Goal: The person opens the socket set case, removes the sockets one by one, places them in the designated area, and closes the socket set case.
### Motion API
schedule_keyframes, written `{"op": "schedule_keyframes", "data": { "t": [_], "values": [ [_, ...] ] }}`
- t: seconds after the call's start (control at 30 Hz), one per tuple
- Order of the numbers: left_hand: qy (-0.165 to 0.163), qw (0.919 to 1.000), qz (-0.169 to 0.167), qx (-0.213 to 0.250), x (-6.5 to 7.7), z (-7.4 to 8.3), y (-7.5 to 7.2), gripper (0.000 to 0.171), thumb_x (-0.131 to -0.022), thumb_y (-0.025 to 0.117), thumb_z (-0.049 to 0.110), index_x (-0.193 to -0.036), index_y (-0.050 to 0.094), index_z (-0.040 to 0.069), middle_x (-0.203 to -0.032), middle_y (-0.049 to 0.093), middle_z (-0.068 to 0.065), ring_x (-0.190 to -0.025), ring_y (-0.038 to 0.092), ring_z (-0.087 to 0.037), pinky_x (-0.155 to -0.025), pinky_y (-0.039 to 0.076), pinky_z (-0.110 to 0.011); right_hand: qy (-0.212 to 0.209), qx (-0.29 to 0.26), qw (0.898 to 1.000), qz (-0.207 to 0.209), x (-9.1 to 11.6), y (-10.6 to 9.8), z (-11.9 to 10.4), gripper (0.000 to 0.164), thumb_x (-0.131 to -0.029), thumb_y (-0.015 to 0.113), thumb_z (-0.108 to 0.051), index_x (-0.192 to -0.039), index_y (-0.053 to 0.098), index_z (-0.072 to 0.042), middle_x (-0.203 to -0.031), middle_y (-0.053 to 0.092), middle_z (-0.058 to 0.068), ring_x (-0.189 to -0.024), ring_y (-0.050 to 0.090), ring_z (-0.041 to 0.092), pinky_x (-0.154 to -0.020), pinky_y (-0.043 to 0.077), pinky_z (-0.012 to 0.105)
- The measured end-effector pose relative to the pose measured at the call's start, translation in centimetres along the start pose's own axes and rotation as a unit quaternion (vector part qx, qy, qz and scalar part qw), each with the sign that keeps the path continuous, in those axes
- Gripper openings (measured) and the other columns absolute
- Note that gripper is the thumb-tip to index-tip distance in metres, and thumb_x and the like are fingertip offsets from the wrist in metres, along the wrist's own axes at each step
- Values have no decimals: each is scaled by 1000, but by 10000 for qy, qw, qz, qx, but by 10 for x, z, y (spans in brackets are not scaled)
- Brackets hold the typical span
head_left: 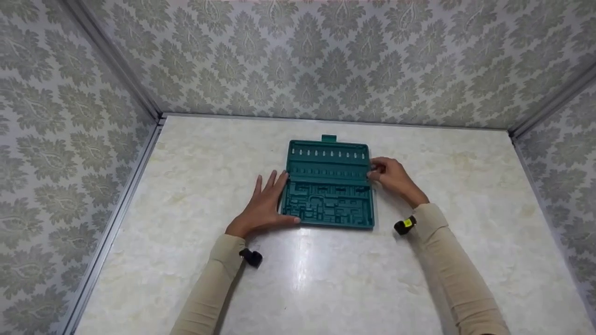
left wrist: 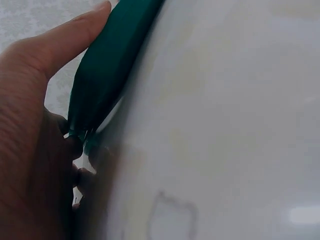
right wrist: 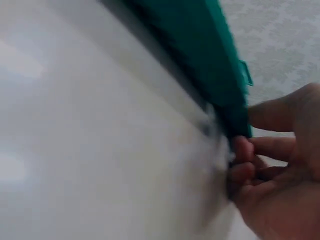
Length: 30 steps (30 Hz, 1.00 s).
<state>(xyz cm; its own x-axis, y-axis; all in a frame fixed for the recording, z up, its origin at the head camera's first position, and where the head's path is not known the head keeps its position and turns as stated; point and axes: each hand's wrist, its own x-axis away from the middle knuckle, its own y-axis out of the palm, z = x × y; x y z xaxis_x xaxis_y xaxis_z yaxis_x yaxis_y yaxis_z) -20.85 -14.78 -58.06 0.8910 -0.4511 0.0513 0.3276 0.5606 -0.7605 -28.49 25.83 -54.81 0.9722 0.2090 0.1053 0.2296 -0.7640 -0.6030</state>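
Note:
A green plastic tool case [head_left: 328,204] lies unfolded on the table, with moulded recesses in its near half. Its far half, the lid [head_left: 328,163], has a row of small pale slots and a latch tab [head_left: 328,138] at the far edge. My left hand [head_left: 263,207] rests along the left side, fingers straight, thumb on the near left corner. On the right side, my right hand [head_left: 393,177] pinches the lid's edge near the hinge with curled fingers and thumb. The right wrist view shows the thumb and fingertips [right wrist: 243,150] at the green edge.
The pale marbled table [head_left: 195,177] extends around the case. Patterned wall panels [head_left: 307,60] close off the back and both sides, with metal strips [head_left: 111,218] along the table's edges. A small black camera sits at each wrist.

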Motion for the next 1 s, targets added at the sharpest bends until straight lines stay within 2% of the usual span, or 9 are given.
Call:
{"op": "schedule_keyframes", "data": {
  "t": [0.13, 0.23, 0.4, 0.53, 0.77, 0.9, 1.0],
  "values": [
    [1, 10000, 0, -14, -3, 1, 3, 141, -78, 78, 84, -180, 3, 19, -186, 4, -8, -171, -8, -24, -134, -18, -48, 107, -28, 9998, 149, -9, -13, 0, 48, -112, 59, -13, -154, 54, 9, -138, 62, 29, -123, 60, 39, -105, 51, 52],
    [-54, 10000, 3, 23, -3, 2, 5, 141, -77, 77, 86, -180, 5, 21, -186, 3, -10, -171, -9, -25, -135, -15, -51, -63, 45, 9998, 158, -16, -18, 0, 47, -113, 59, -14, -155, 55, 6, -138, 60, 29, -126, 59, 41, -106, 51, 55],
    [-246, 9996, 20, 115, -4, 2, 5, 140, -75, 77, 88, -180, 7, 26, -186, -2, -9, -170, -15, -28, -136, -10, -53, -350, 201, 9992, -64, -27, -20, 0, 44, -113, 62, -13, -153, 59, 5, -138, 58, 29, -126, 59, 43, -105, 51, 59],
    [-260, 9995, 47, 184, -3, 2, 4, 139, -76, 79, 86, -180, 9, 27, -186, -1, -10, -170, -16, -30, -136, -8, -55, -445, 405, 9979, -238, -35, -20, -3, 43, -113, 62, -13, -151, 60, 6, -139, 58, 30, -126, 59, 44, -105, 51, 60],
    [-327, 9992, 64, 221, 2, 1, 4, 137, -75, 79, 87, -180, 10, 29, -185, -3, -9, -169, -19, -33, -136, -4, -57, -668, 780, 9924, -673, -45, -20, -11, 41, -111, 62, -3, -147, 60, 14, -139, 57, 34, -120, 58, 43, -105, 50, 60],
    [-284, 9993, 124, 209, 3, 0, 2, 137, -76, 80, 84, -180, 11, 27, -185, -1, -11, -170, -16, -34, -136, -5, -58, -766, 1027, 9888, -768, -48, -19, -19, 38, -109, 64, 0, -143, 63, 16, -132, 59, 35, -113, 54, 41, -101, 48, 58],
    [-229, 9995, 144, 164, 1, -1, 1, 137, -77, 80, 84, -180, 12, 25, -185, 1, -12, -170, -12, -32, -136, -7, -56, -767, 1259, 9859, -788, -50, -19, -26, 37, -107, 66, 1, -141, 65, 17, -129, 60, 36, -116, 54, 45, -104, 47, 62]
  ]
}}
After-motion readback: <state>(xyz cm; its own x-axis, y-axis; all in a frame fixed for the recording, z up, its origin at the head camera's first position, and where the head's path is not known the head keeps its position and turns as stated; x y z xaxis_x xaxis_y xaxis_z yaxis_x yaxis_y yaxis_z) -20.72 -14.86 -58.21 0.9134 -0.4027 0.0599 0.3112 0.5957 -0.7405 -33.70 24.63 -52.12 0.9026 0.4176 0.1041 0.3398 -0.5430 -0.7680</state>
